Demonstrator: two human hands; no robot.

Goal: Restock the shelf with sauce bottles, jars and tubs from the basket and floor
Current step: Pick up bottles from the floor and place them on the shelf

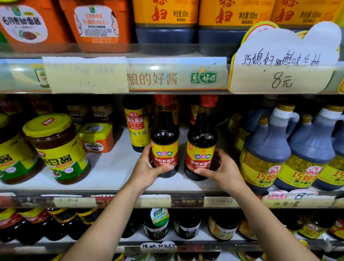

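Two dark soy sauce bottles with red caps and red-and-yellow labels stand side by side on the middle shelf [113, 173]. My left hand [147, 169] grips the left bottle [164, 138] low on its label, thumb across the front. Around the base of the right bottle [201, 140] curls my right hand [222, 171], its thumb on the lower label. Both bottles are upright, their bases on the white shelf board.
A yellow-labelled soy bottle [136, 126] stands just behind the left bottle. Big jugs [265, 153] crowd the right; yellow-lidded jars [56, 146] and an orange tub [97, 136] sit left. Orange tubs [97, 20] fill the upper shelf; more bottles [158, 223] line the shelf below.
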